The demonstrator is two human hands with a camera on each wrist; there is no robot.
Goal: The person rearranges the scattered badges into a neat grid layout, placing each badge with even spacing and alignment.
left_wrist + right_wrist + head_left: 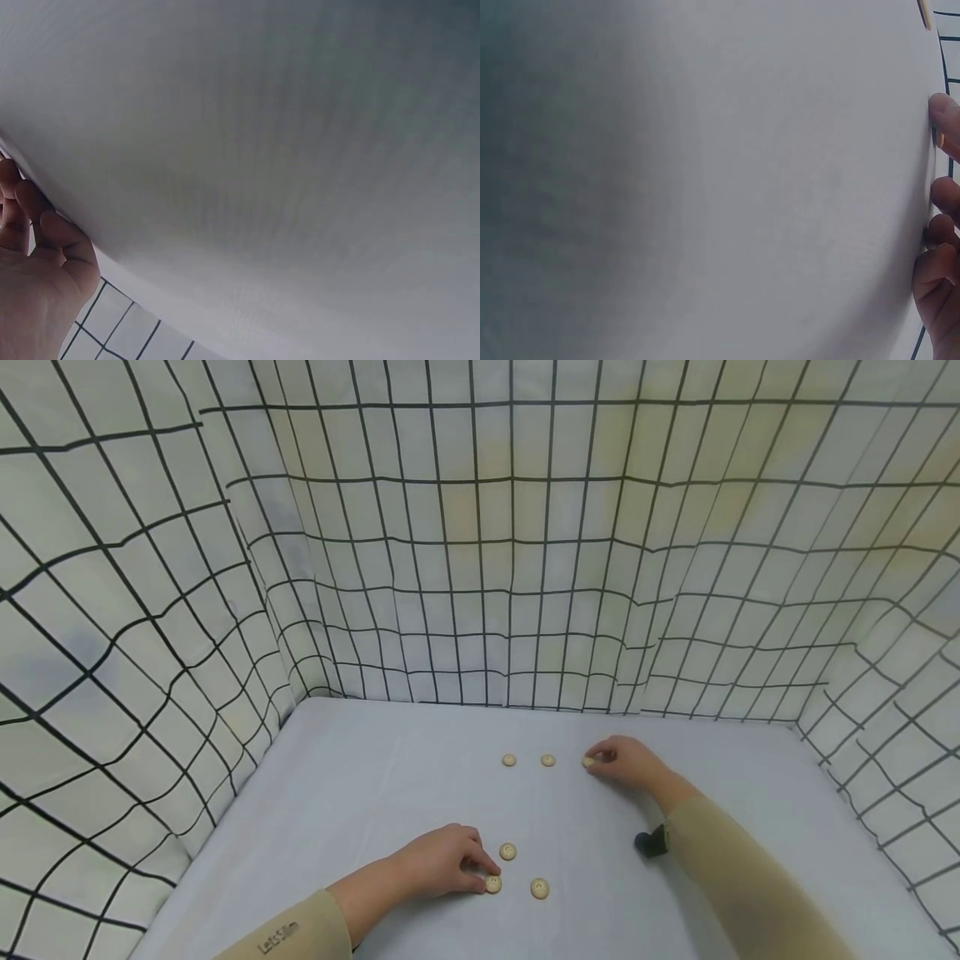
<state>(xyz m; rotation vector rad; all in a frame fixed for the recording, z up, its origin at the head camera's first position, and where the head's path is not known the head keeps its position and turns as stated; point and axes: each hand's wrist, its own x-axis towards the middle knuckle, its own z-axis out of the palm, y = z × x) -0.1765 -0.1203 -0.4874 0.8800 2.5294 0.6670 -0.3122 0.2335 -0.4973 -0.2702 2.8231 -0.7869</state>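
Several round, pale wooden-looking buttons lie on the white tabletop. In the head view my left hand (pixel 444 860) pinches the near-left button (pixel 492 884) between thumb and index finger, down at the table. Close by lie a second button (pixel 507 852), just above it, and a third button (pixel 539 888) to its right. Farther back, my right hand (pixel 626 763) grips the rightmost button (pixel 587 762) of a row. To its left are a middle button (pixel 548 760) and a left button (pixel 509 760). In the right wrist view, fingertips (pixel 939 105) meet a thin button edge (pixel 940 138).
The white table (pixel 360 777) reaches back to a pale wall with a dark grid (pixel 465 568), which also encloses both sides. A black strapped device (pixel 651 842) sits at my right sleeve cuff. The left wrist view shows mostly tabletop (pixel 262 187).
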